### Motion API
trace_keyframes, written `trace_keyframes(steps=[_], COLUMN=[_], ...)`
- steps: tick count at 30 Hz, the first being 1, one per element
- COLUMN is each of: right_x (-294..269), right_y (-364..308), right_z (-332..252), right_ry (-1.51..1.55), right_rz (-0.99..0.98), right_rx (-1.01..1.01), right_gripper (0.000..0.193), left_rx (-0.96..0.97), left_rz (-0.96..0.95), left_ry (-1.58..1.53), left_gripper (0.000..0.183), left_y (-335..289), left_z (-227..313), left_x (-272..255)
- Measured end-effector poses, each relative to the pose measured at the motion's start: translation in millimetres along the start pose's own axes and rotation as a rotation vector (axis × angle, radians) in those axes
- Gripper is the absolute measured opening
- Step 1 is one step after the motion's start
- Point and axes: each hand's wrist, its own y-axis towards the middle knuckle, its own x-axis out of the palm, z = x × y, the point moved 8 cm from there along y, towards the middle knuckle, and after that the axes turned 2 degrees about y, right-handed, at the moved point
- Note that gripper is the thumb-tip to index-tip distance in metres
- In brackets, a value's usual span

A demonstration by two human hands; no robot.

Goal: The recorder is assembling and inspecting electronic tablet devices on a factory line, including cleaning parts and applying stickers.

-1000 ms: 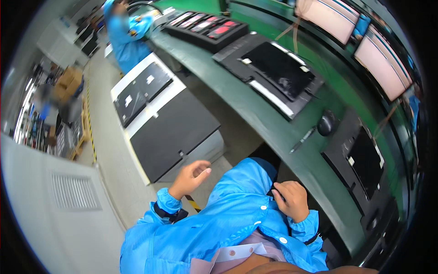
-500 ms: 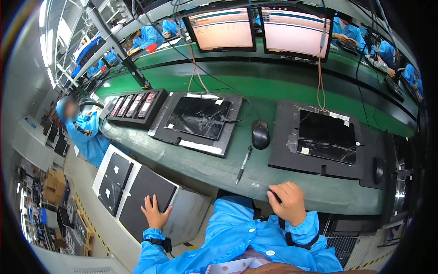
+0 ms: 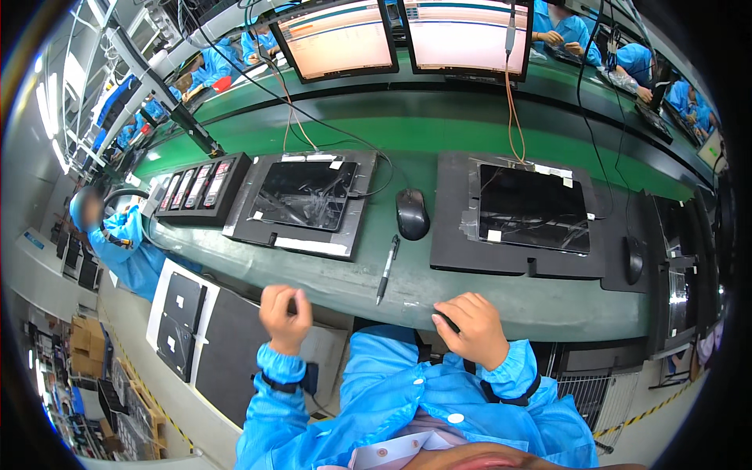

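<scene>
Now our left hand [image 3: 286,318] is curled, its contents unclear, no longer spread over the black panel [image 3: 229,360]; our right hand [image 3: 475,329] still pinches a small black object [image 3: 447,322] at the tabletop [image 3: 337,283] edge.

The left hand [image 3: 283,319] and right hand [image 3: 478,333] curl inward, hiding their palms; a dark patch [image 3: 448,322] beside the right thumb cannot be identified. The upper edge crops 2 monitors [image 3: 337,43], their text too small to read. At far left, a co-worker's head [image 3: 88,210] is blurred.
</scene>
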Motion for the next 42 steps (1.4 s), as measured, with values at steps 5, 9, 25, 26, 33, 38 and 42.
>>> trace_keyframes(steps=[5, 9, 25, 26, 33, 38, 42], right_x=[-1, 1, 2, 2, -3, 0, 1], right_y=[-1, -3, -3, -4, -6, -6, -6], right_z=[3, 10, 19, 18, 16, 19, 18], right_ry=[0.016, 0.108, 0.174, 0.174, 0.135, 0.118, 0.134], right_rz=[0.031, 0.050, 0.048, 0.048, 0.079, 0.051, 0.047], right_rx=[0.043, 0.107, 0.223, 0.223, 0.185, 0.189, 0.175], right_gripper=[0.014, 0.012, 0.011, 0.011, 0.011, 0.010, 0.010], left_rx=[-0.085, 0.071, -0.055, -0.058, -0.071, -0.059, -0.060], left_rz=[-0.036, -0.210, -0.115, -0.113, -0.119, -0.130, -0.127], left_ry=[-0.399, -0.271, -0.364, -0.361, -0.360, -0.349, -0.338], left_gripper=[0.012, 0.014, 0.015, 0.015, 0.015, 0.013, 0.013], left_y=[47, 44, 37, 37, 35, 33, 36], left_z=[31, 60, 47, 46, 49, 45, 48], left_x=[84, 109, 105, 105, 110, 112, 109])
